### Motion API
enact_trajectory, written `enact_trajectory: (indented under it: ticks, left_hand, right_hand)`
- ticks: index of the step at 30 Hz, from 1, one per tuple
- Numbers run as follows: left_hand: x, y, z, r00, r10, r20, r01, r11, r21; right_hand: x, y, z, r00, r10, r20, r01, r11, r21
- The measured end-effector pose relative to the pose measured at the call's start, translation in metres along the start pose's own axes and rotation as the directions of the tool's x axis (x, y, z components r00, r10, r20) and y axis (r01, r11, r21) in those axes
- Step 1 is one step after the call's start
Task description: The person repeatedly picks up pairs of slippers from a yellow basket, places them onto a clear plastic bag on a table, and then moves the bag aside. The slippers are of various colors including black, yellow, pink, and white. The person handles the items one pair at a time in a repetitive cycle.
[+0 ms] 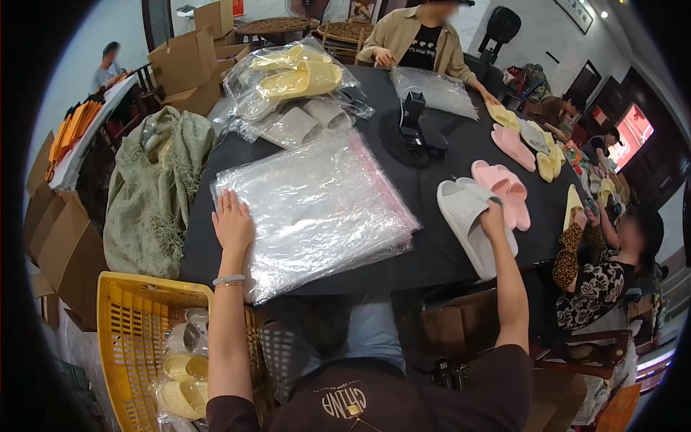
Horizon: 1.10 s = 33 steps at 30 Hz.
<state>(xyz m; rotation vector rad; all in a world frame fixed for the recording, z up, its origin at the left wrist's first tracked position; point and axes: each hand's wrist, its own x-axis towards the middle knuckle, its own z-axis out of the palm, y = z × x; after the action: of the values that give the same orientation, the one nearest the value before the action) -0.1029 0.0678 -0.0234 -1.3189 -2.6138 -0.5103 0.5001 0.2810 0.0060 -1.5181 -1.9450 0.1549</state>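
Note:
My left hand (234, 219) lies flat on the left edge of a stack of clear plastic bags (324, 209), fingers stretched out. On the right, my right hand (493, 221) grips a pair of light grey slippers (461, 205) by the upper, its fingertips partly hidden by the strap. Right behind them sits a pair of pink slippers (512, 191). Beyond the bag stack, bagged grey slippers (291, 128) and bagged yellow slippers (302, 75) are piled up.
A yellow crate (115, 338) with bagged slippers stands at my left, beside a green sack (155, 194). A black device (417, 129) stands mid-table. Across it, a co-worker (432, 43) handles plastic bags (439, 92) and slippers; another person (604, 266) sits at the right.

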Motion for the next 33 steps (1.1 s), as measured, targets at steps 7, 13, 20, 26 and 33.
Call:
enact_trajectory:
  ticks: [7, 13, 20, 26, 33]
  left_hand:
    - [0.0, 0.002, -0.006, 1.0, -0.014, 0.008, 0.014, 1.0, 0.015]
    - [-0.001, -0.001, -0.008, 1.0, -0.031, -0.001, 0.031, 0.999, 0.036]
    - [0.0, 0.004, -0.001, 0.999, -0.008, -0.033, 0.008, 1.0, 0.0]
    - [-0.003, -0.002, 0.0, 0.999, -0.041, -0.034, 0.041, 0.999, -0.025]
    - [-0.002, -0.005, -0.002, 0.999, -0.042, -0.034, 0.041, 0.998, -0.043]
  right_hand:
    - [0.068, 0.069, 0.007, 0.885, 0.387, -0.257, -0.465, 0.757, -0.46]
    - [0.06, 0.063, 0.04, 0.851, 0.326, -0.412, -0.49, 0.775, -0.398]
    - [0.082, 0.108, 0.017, 0.846, 0.353, -0.398, -0.397, 0.917, -0.032]
    - [0.088, -0.142, 0.016, 0.948, 0.09, -0.306, 0.101, 0.825, 0.556]
    - [0.009, -0.385, 0.12, 0.937, -0.344, 0.061, 0.223, 0.724, 0.652]
